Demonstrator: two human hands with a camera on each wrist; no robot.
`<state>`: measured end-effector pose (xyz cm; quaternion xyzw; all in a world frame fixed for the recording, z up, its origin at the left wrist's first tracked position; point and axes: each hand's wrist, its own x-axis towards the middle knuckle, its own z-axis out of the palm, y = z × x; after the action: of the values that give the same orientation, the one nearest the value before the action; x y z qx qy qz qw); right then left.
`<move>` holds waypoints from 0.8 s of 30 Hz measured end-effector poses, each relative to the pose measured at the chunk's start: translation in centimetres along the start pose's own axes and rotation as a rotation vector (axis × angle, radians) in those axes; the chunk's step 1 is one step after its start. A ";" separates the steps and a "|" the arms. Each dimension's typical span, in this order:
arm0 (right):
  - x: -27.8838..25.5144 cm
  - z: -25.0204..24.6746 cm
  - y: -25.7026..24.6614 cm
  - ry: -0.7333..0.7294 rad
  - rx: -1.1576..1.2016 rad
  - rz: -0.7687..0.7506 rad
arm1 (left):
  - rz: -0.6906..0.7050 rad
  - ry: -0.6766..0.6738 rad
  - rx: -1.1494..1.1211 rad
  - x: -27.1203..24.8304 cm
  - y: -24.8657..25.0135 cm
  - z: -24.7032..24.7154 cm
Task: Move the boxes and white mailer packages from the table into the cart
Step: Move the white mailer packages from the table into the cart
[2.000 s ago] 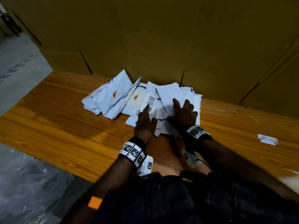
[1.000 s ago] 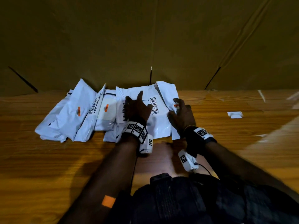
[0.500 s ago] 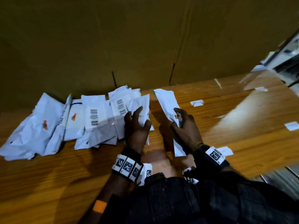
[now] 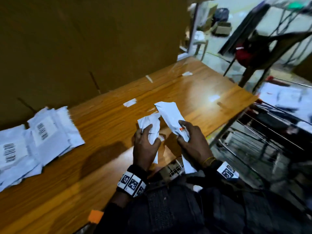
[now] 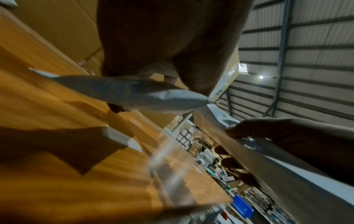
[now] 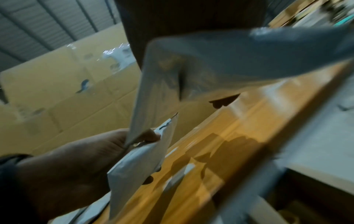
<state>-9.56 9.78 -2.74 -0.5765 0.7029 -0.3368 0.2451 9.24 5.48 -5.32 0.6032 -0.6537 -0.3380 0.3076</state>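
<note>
My left hand (image 4: 146,144) grips a small white mailer (image 4: 151,125) above the wooden table (image 4: 104,166). My right hand (image 4: 192,141) grips a longer white mailer (image 4: 170,115) with an orange mark, just to the right of the first. Both mailers are lifted clear of the tabletop. In the left wrist view the small mailer (image 5: 134,94) sits pinched under my thumb, and the long mailer (image 5: 258,154) crosses at the right. The right wrist view shows the long mailer (image 6: 210,60) held from above. A pile of white mailers (image 4: 37,141) with barcodes lies at the table's left. The wire cart (image 4: 263,132) stands past the table's right end.
Tall cardboard boxes (image 4: 84,48) form a wall behind the table. Small paper scraps (image 4: 129,102) lie on the tabletop. White packages (image 4: 287,97) lie in the cart's top. A chair with a red item (image 4: 244,53) stands beyond the cart.
Each hand has lifted one mailer off the pile and carried it to the right. My view has swung right, bringing the cart into sight and the pile to the left edge.
</note>
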 end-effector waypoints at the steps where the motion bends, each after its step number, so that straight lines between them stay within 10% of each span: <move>1: -0.6 -1.3 1.4 0.028 0.008 0.015 | 0.010 -0.033 -0.007 -0.2 1.1 1.7; 24: -7.2 -20.3 21.3 0.485 0.084 0.477 | 0.336 -0.546 -0.001 -0.7 18.7 28.8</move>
<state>-36.62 22.98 -5.87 -0.2882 0.8414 -0.4260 0.1660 -24.86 9.08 -6.88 0.3739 -0.8022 -0.4323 0.1725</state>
